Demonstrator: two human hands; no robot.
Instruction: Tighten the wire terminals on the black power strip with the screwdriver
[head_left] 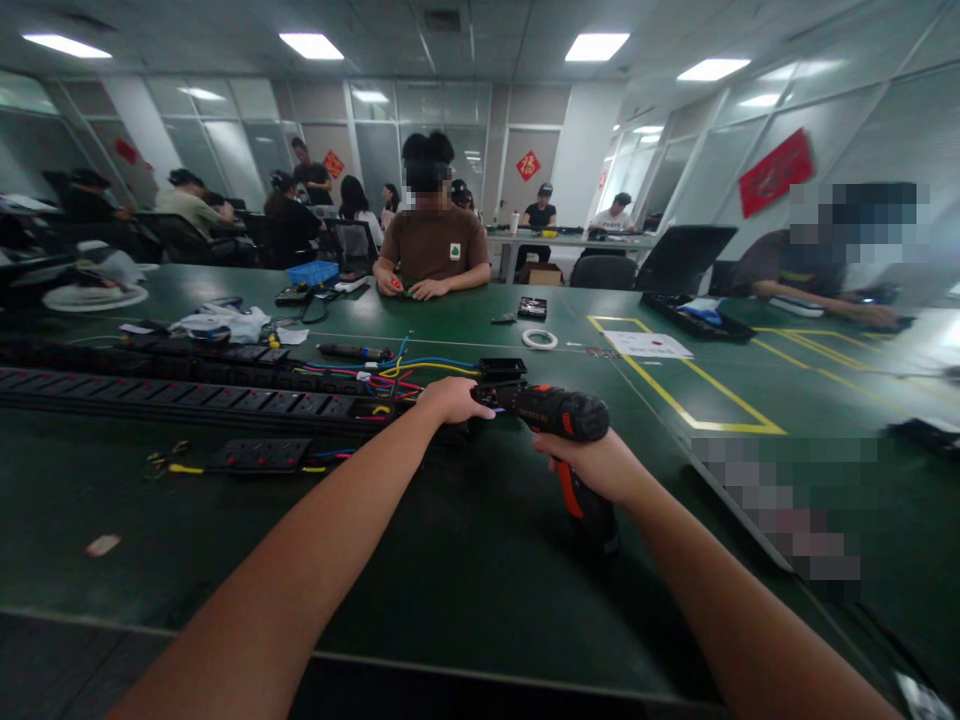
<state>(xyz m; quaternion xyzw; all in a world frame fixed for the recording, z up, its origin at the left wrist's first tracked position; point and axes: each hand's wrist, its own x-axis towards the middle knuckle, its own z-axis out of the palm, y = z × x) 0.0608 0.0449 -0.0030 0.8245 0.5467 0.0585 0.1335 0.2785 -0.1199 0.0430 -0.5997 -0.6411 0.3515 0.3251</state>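
A black and orange cordless drill [574, 412] is gripped by its handle in my right hand [592, 465], its nose pointing left. My left hand [451, 402] is closed around a small black part [486, 396] at the right end of a long black power strip [247, 395]. The drill's tip meets this spot, and the hand and drill hide the exact contact. Blue, yellow and red wires [405, 368] run out just behind my left hand. Beyond it lies a small open black box [502, 367].
A short socket block [264, 455] with loose wires lies in front of the strip. Behind are a dark pen-shaped tool [352, 352], a white ring [540, 339], a paper sheet [649, 344] and a black tray [697, 318]. A person [433, 240] sits across the green table [420, 570].
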